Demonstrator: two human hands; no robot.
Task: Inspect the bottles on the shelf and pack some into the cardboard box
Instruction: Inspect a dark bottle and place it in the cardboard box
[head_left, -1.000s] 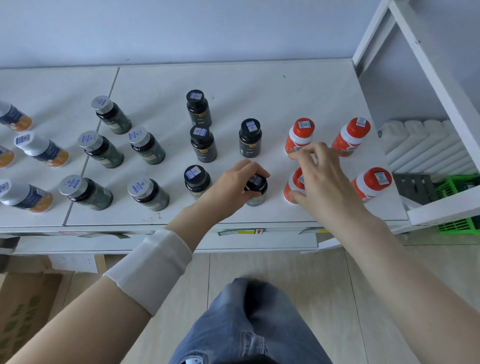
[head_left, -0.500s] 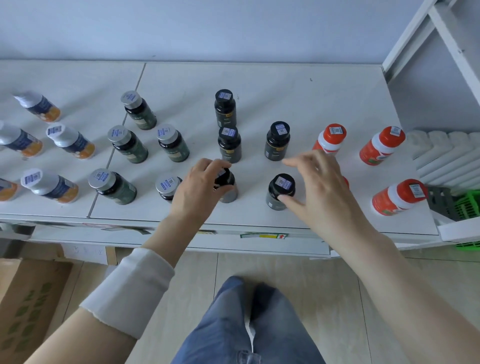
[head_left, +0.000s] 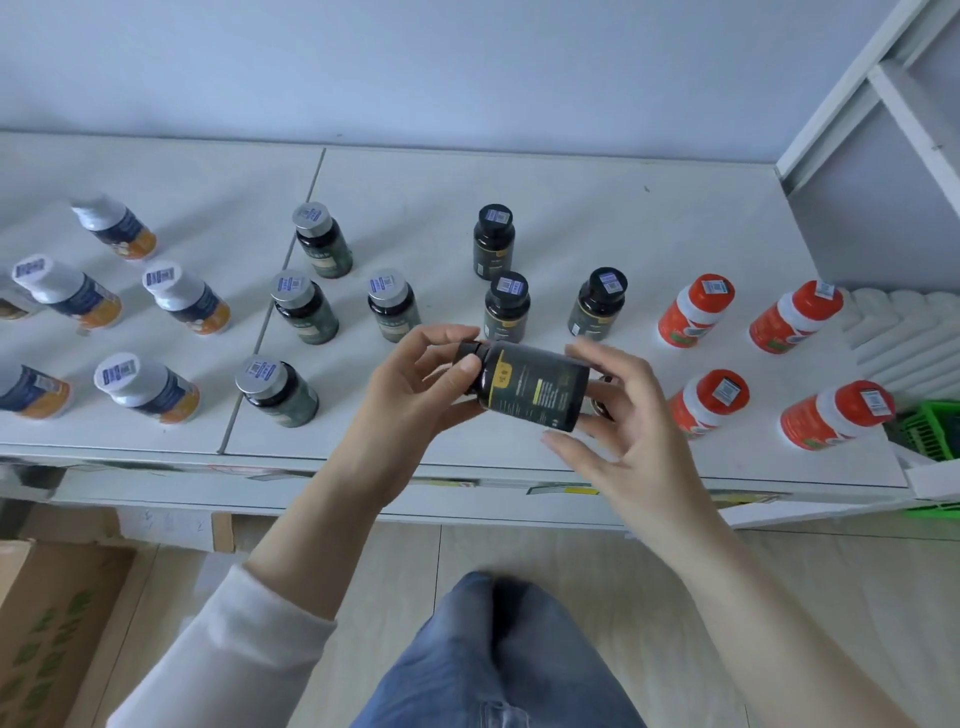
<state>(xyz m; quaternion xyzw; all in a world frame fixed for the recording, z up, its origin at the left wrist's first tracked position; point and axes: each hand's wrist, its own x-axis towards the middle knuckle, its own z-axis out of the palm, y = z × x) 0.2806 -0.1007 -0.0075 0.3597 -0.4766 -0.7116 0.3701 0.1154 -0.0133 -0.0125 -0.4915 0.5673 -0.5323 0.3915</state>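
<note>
While the rest of the bottles stand upright on the white shelf (head_left: 597, 171), one black bottle (head_left: 530, 387) lies on its side in the air above the shelf's near edge, held between both hands with its yellow-marked label facing up. The left hand (head_left: 415, 395) grips the cap end, thumb and fingers closed around it. The right hand (head_left: 623, 415) supports the base end, fingertips pressed to the bottle and the remaining fingers spread loosely. Three more black bottles (head_left: 506, 306) stand just beyond the held one. To the right stand four orange bottles (head_left: 696, 312); to the left, dark green bottles with silver caps (head_left: 306, 306), and farther left, white-capped blue and orange bottles (head_left: 187, 299). The cardboard box (head_left: 47, 639) sits on the floor at the near left, below the shelf.
</note>
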